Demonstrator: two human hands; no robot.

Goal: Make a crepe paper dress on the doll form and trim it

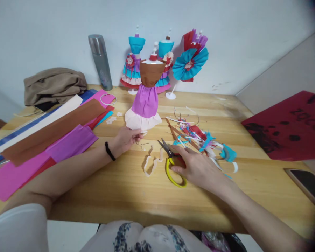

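A small dress form (147,101) wears a brown paper bodice, a purple skirt and a pale pink ruffle. My left hand (130,138) is closed at its foot, fingers pinched on the white base just under the ruffle. Yellow-handled scissors (170,153) lie on the table with their tips pointing toward the form. Over them is my right hand (193,162), fingers across the pivot and thumb at the handle; its palm side is hidden. A curled pale paper strip (147,166) lies left of the scissors.
Folded crepe paper sheets (55,131) cover the left side, beside a brown cloth (54,84) and a grey flask (101,63). More dressed forms (137,45) stand at the wall. Paper scraps (196,134), a red bag (288,126) and a phone (308,185) are on the right.
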